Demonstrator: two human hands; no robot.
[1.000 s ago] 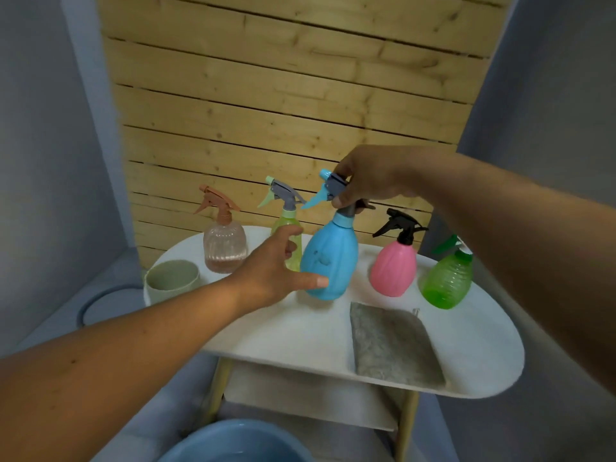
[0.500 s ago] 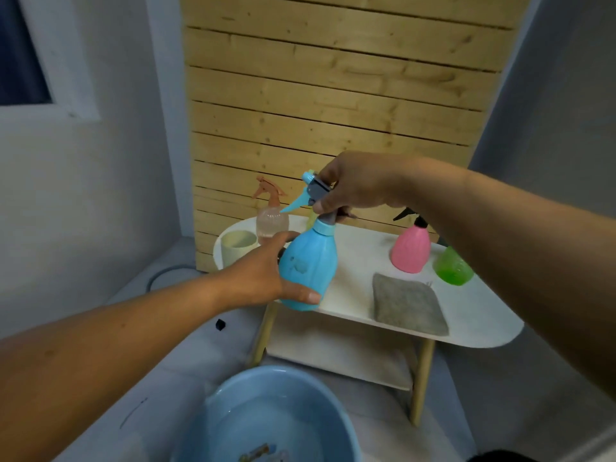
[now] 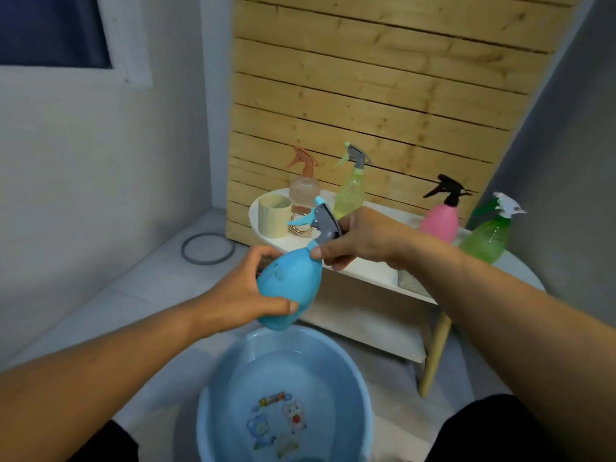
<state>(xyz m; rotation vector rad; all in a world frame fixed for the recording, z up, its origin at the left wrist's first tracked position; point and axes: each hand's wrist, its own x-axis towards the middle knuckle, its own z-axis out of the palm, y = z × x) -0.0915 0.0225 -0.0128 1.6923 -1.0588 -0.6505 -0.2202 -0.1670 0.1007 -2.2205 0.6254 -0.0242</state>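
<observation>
The blue spray bottle is in the air, held by both hands, in front of the edge of the white table and above the blue basin on the floor. It is tilted, with its bottom toward the basin and its grey spray head up and to the right. The left hand is wrapped around the round body, with the thumb across the front low down and the other fingers going behind the top of the body. The right hand grips the neck just under the spray head, with the thumb pressed on the neck and the fingers curled below it. The two hands are near each other but do not touch.

The blue bottle has some raised shape on its front, but I cannot read any word or brand there. On the bottom of the basin there are cartoon stickers with a small line of writing above them, too small and blurred to read.

The near rim of the basin is cut off by the lower edge of the picture. A grey cloth on the table is mostly hidden behind the right forearm. A small shiny thing beside the beige cup is hard to make out
</observation>
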